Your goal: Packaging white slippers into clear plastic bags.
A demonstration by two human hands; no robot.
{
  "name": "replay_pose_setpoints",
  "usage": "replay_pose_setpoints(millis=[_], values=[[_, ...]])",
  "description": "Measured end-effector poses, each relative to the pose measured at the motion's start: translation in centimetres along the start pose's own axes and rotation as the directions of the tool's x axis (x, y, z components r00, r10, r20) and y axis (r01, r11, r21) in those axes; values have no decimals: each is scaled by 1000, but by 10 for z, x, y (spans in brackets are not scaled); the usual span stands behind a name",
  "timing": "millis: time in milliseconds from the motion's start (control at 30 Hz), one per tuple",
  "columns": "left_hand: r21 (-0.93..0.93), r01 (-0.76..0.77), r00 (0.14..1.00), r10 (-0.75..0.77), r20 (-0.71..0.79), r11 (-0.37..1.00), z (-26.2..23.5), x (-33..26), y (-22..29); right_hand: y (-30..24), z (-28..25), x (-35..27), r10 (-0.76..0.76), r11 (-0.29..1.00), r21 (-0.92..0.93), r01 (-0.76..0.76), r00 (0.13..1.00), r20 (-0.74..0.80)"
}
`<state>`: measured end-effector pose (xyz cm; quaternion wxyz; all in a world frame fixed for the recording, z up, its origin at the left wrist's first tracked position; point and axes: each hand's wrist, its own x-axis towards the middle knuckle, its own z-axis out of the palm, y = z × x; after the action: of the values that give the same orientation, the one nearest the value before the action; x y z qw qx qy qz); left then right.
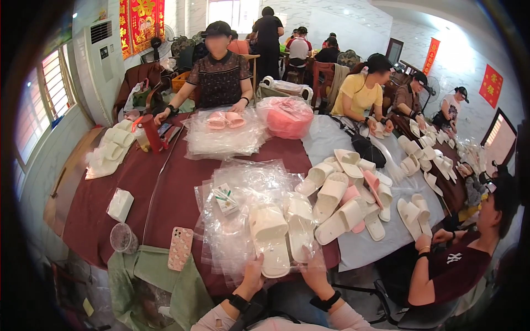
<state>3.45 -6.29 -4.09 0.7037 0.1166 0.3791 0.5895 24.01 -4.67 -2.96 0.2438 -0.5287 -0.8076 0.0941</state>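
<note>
A pair of white slippers, the left slipper (269, 234) and the right slipper (300, 223), lies in a clear plastic bag at the table's near edge. My left hand (253, 276) grips the bag's near edge beside the left slipper's heel. On the other side, my right hand (316, 271) pinches the bag by the right slipper's heel. Beneath them spreads a stack of flat clear bags (221, 248), with a small white-and-green box (226, 199) on it.
A pile of loose slippers (342, 218), mostly white with some pink, stands to the right. At left are a phone (180, 248), a plastic cup (123, 238), a white box (120, 205) and a red bottle (150, 133). A co-worker (450, 259) sits close on my right.
</note>
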Motion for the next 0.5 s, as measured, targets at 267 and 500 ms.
replay_pose_setpoints(millis=[267, 500], values=[[19, -65, 998, 65, 5, 998, 9, -7, 6, -22, 11, 12, 106, 992, -50, -112, 988, -113], [4, -85, 996, 85, 10, 996, 6, -5, -5, -5, 32, 22, 157, 987, 2, -164, 945, -286]])
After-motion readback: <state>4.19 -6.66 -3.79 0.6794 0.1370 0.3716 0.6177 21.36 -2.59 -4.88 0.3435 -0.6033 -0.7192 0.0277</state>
